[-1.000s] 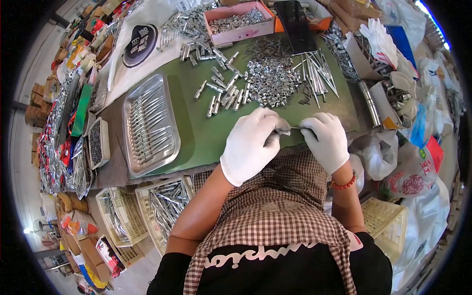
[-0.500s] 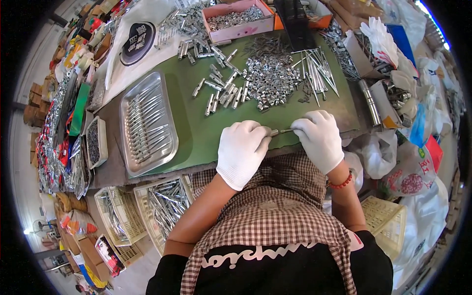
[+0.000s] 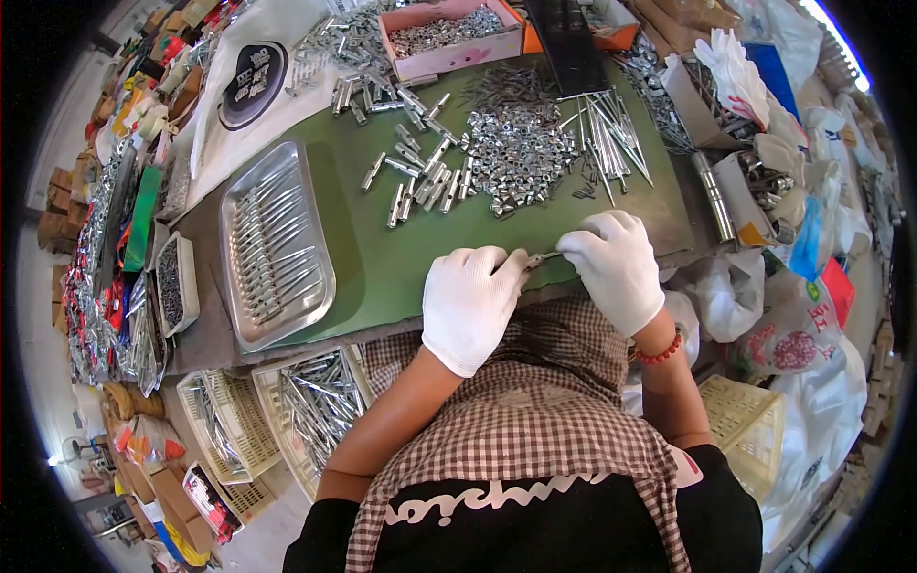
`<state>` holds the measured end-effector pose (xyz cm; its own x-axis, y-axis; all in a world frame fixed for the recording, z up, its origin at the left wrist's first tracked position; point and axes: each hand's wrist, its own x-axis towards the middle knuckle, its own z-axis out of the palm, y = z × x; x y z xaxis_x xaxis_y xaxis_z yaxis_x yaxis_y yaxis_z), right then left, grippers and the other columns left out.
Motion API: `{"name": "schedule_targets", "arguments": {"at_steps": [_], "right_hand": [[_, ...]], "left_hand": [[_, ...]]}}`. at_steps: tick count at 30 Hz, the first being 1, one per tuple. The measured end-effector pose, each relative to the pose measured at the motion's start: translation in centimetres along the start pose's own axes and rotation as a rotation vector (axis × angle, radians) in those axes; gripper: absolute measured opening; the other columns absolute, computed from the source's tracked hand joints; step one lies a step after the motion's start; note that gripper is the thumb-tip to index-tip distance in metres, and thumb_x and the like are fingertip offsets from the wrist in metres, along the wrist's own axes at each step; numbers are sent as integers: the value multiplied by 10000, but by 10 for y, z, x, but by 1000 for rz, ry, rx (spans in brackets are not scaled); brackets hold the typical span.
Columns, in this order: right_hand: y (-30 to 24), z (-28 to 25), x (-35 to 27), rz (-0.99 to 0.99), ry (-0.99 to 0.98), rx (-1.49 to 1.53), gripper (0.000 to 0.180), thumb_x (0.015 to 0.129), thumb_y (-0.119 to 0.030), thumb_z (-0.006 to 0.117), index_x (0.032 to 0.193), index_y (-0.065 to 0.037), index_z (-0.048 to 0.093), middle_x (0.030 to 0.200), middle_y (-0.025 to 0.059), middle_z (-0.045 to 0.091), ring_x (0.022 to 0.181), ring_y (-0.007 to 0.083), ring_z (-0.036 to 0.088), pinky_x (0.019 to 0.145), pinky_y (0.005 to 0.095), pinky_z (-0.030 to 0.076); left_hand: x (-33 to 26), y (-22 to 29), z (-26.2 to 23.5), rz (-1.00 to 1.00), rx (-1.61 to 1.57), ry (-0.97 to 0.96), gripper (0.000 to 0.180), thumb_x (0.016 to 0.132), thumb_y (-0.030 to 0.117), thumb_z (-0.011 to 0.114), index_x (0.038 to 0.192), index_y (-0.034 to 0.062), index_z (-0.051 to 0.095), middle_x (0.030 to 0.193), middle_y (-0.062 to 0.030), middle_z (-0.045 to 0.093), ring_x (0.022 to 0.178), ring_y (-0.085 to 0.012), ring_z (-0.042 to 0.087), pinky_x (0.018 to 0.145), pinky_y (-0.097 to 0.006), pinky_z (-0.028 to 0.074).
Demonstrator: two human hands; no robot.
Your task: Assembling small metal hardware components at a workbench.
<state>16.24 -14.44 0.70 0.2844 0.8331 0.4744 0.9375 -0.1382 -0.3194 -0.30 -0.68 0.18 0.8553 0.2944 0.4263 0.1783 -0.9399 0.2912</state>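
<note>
Both of my hands wear white knit gloves and meet over the near edge of the green work mat (image 3: 373,263). Between them runs a slim metal piece (image 3: 543,257), mostly covered by the fingers. My left hand (image 3: 473,304) is closed round its left end. At the other end, my right hand (image 3: 613,269) pinches it between thumb and fingers. Beyond the hands lie a heap of small shiny metal nuts or collars (image 3: 521,158), several slotted metal tubes (image 3: 425,186) and a bundle of long thin rods (image 3: 613,138).
A metal tray (image 3: 325,291) at the left holds a row of slim metal assemblies. A pink box (image 3: 458,59) of small parts stands at the back. Beige baskets (image 3: 272,420) with metal rods sit below the left edge. Plastic bags (image 3: 731,296) crowd the right side.
My right hand has come slightly nearer my left, so less of the slim metal piece shows. The whole view has shifted a little.
</note>
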Motion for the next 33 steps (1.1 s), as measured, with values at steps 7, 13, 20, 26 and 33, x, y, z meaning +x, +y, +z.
{"name": "schedule_targets", "arguments": {"at_steps": [7,13,20,26,33], "right_hand": [[6,0,6,114,112,56,115,777,-101,753,870,-153,711,891,31,669,919,295,637,856,421,484],[34,-3,34,178,98,-123,60,804,-158,738,854,-142,710,876,54,668,891,303,634,815,429,480],[42,-4,44,154,-55,-186,55,828,-162,718,869,-142,688,878,58,664,887,304,633,812,437,480],[16,-9,32,20,-70,52,77,821,-78,704,893,-102,696,917,81,681,922,322,631,839,432,499],[-11,-2,22,-53,-135,257,173,772,-42,673,926,-120,659,846,43,683,864,290,660,829,409,494]], "left_hand": [[-2,1,3,-16,-63,23,211,825,160,718,1031,119,697,835,-36,623,768,-277,607,691,-415,453],[0,1,2,-22,-82,32,189,808,151,732,993,128,701,845,-23,624,772,-265,607,701,-407,456],[-1,2,3,-20,-93,62,173,814,156,738,983,136,708,856,-11,625,780,-251,611,702,-398,458],[-1,1,2,-39,-88,24,165,820,157,731,983,134,716,840,-13,618,785,-251,611,695,-401,459],[3,3,-1,-42,-105,10,180,799,148,720,974,107,725,835,-37,621,779,-280,605,688,-419,455]]}}
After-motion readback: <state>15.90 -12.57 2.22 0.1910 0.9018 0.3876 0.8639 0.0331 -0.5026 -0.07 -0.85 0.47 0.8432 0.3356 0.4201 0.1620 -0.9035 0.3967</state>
